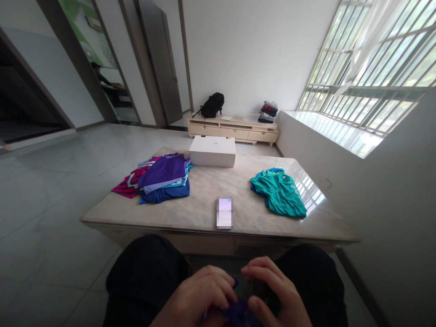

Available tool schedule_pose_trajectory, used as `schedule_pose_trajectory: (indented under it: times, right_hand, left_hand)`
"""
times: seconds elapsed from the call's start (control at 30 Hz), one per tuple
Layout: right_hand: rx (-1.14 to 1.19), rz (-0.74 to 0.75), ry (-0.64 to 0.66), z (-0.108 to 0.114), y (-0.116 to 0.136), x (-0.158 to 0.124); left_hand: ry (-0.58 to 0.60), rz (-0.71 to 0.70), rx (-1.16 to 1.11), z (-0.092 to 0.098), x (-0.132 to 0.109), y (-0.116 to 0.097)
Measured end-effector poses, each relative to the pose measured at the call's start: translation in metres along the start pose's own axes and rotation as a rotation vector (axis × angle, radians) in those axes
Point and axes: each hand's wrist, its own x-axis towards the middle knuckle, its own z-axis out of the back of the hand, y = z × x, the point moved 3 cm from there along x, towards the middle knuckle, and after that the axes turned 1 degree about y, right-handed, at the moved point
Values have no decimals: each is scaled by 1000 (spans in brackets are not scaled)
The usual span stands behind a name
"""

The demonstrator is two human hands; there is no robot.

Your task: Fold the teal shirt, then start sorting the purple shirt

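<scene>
Both my hands are low in my lap, below the table's front edge. My left hand (199, 295) and my right hand (275, 293) are curled around a bunched dark blue-purple cloth (238, 311), of which only a small part shows between my fingers. On the marble table (204, 181) lie a pile of folded shirts (160, 177) with a purple one on top at the left, a teal shirt (279, 190) at the right, and a phone (224, 212) near the front edge.
A white box (213, 151) sits at the table's far edge. Behind it stands a low cabinet (233, 129) with a black backpack (211, 105) and stacked clothes (268, 111). A barred window (374, 59) fills the right wall; a person sits beyond the left doorway.
</scene>
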Motion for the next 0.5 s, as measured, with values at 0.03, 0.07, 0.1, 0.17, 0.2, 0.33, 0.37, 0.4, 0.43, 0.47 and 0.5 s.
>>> schedule_pose_trajectory:
  times: [0.03,0.07,0.1,0.17,0.2,0.33,0.37,0.4,0.43,0.47,0.5]
  right_hand:
    - [56,-6,-16,-6,-10,-9]
    - [98,-11,-16,-14,-20,-18]
    - [113,-18,-2,-23,-29,-26]
    - [69,-89,-9,-39,-46,-38]
    - [33,-147,-15,-44,-52,-42]
    - [-26,-304,-58,-40,-52,-38]
    - [-31,-294,-81,-34,-47,-34]
    - [-38,-271,-110,-27,-41,-30]
    - [-47,-241,-133,-20,-36,-25]
    - [-54,-209,-143,-13,-30,-21]
    - [-57,-178,-143,-7,-25,-17]
  left_hand:
    - [-59,12,7,0,-2,5]
    - [-100,31,19,-1,-4,9]
    - [-131,45,33,-2,-5,12]
    - [-149,39,51,-5,-7,15]
    - [-145,34,54,-6,-8,16]
    - [-114,18,84,-6,-7,16]
    - [-114,20,97,-5,-8,17]
    - [-117,21,110,-3,-8,17]
    - [-122,28,120,-2,-9,18]
    - [-127,40,125,0,-10,20]
    - [-134,55,127,1,-11,21]
